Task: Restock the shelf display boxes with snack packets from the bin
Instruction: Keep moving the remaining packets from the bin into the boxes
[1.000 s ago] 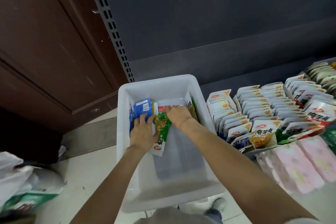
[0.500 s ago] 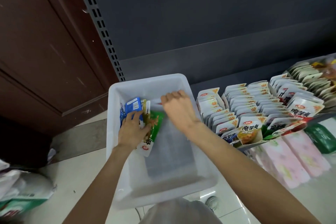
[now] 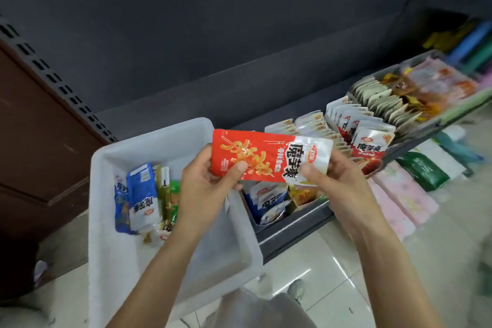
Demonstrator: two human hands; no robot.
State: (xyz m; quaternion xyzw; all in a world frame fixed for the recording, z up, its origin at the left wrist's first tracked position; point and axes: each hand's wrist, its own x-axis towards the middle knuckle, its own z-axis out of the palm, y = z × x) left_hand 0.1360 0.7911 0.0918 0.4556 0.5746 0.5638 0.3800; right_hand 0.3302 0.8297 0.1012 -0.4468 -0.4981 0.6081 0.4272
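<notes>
Head view: both hands hold one red-and-white foil snack packet (image 3: 269,158) sideways above the white plastic bin (image 3: 149,141); left hand (image 3: 206,184) pinches its red end, thumb on front, right hand (image 3: 338,181) pinches the white end. More blue, white and green packets (image 3: 145,197) lie at the bin's far left. Shelf display boxes of upright packets (image 3: 354,128) sit just right of the bin.

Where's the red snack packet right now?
In the head view the red snack packet is mid-frame, held sideways between the left hand and right hand, above the white bin's right rim and the shelf display boxes.
</notes>
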